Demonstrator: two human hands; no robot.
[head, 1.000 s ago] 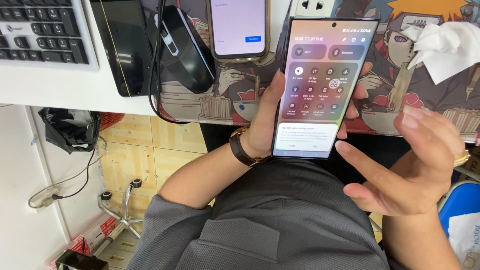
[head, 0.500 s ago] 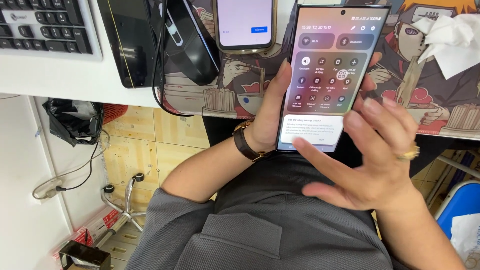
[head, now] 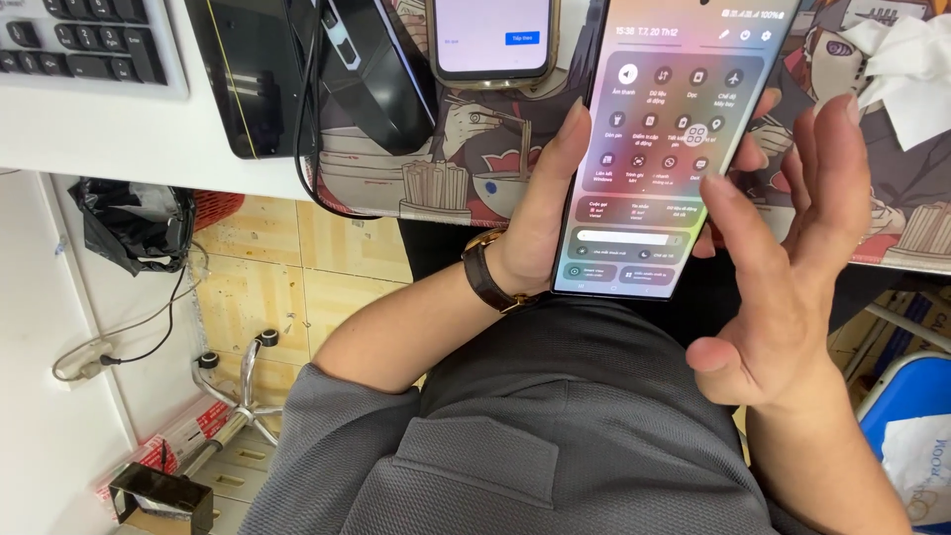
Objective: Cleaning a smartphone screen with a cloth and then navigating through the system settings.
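Observation:
My left hand (head: 540, 213) grips a large black smartphone (head: 664, 149) by its left edge, thumb along the side, with fingertips showing past the right edge. The lit screen shows a panel of round toggle icons over a pastel background. A brown-strapped wristwatch (head: 487, 272) sits on that wrist. My right hand (head: 783, 267) hovers open just right of the phone, fingers spread, index fingertip near the screen's lower right edge. It holds nothing.
A second phone (head: 492, 40) with a lit white screen lies on an illustrated desk mat (head: 436, 183). A black mouse (head: 371, 74), a black box (head: 248, 74) and a keyboard (head: 84, 45) sit to the left. Crumpled white tissue (head: 906, 69) lies at the right.
The phone and my left hand have moved closer to the camera. My right hand rose from below the phone to its right side, fingers now spread beside the screen.

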